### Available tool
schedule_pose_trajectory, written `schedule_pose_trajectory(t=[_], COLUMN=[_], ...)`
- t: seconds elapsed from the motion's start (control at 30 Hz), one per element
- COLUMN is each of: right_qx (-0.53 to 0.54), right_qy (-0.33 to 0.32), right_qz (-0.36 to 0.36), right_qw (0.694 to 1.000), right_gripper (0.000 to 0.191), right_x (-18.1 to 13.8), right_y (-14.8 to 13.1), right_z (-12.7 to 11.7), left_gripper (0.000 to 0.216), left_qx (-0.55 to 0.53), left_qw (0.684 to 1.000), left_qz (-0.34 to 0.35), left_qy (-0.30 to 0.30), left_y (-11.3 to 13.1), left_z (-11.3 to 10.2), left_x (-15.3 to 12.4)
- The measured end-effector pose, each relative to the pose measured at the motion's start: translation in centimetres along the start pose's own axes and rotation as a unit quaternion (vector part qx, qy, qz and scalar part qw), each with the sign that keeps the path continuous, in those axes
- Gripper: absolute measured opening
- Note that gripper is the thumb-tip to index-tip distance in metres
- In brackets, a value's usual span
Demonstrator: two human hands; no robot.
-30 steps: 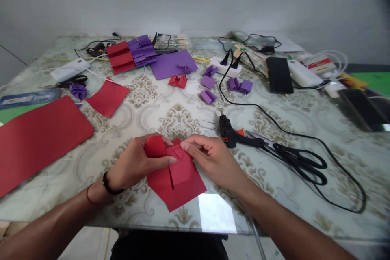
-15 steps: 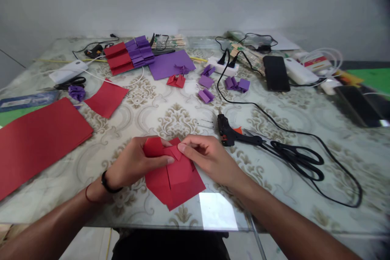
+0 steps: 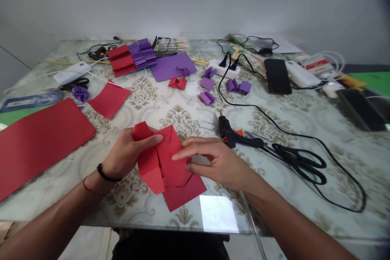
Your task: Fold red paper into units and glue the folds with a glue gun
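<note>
While the folded red paper (image 3: 173, 154) is held near the front edge of the table (image 3: 158, 109), centred before the person, its creased flaps stand partly open, with a dark slit running between the left flap and the middle panel. A pointed red part reaches down toward the person; whether it belongs to the same piece or is a sheet beneath, I cannot tell.

Working these folds well, I judge, calls for lining up the edges along the slit first, then running a fingertip firmly along each crease from one end to the other. Light pressure suits the panels between the folds, since thin paper probably buckles when squeezed there.

The left hand (image 3: 126, 150) has its grip closed on the upper left part of the paper, thumb flat across the front and fingers behind. The right hand (image 3: 215, 160) is loosely curved, a gap showing between thumb and forefinger; the forefinger lies over the front panel and the thumb is by the right edge. Whether that grip pinches the paper or merely touches it is unclear.

Farther out, a black glue gun (image 3: 228, 132) lies to the right with scissors (image 3: 300, 162) just beside it. A stack of red paper (image 3: 45, 142) lies to the left, and small purple folded pieces (image 3: 207, 98) sit beyond the hands.
</note>
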State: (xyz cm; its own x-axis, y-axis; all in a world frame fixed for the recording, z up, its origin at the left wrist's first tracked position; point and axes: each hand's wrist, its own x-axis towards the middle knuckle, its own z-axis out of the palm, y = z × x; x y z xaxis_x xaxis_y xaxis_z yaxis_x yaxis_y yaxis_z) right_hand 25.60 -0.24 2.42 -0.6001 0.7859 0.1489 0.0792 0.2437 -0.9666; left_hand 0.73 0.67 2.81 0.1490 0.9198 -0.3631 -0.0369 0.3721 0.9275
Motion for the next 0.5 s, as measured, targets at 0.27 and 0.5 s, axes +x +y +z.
schedule_pose_trajectory(t=[0.27,0.5], right_qx=[-0.008,-0.046], right_qy=[-0.02,0.002], right_qz=[-0.068,-0.029], right_qw=[0.997,0.998], right_gripper=[0.017,0.021], right_x=[0.17,0.35], right_y=[0.86,0.06], right_z=[0.26,-0.01], left_gripper=[0.027,0.028], left_qx=[0.019,0.028], left_qw=[0.999,0.999], left_qz=[0.009,0.036], left_qy=[-0.029,-0.03], left_y=[-0.3,0.26], left_z=[0.18,-0.29], left_x=[-0.33,-0.22])
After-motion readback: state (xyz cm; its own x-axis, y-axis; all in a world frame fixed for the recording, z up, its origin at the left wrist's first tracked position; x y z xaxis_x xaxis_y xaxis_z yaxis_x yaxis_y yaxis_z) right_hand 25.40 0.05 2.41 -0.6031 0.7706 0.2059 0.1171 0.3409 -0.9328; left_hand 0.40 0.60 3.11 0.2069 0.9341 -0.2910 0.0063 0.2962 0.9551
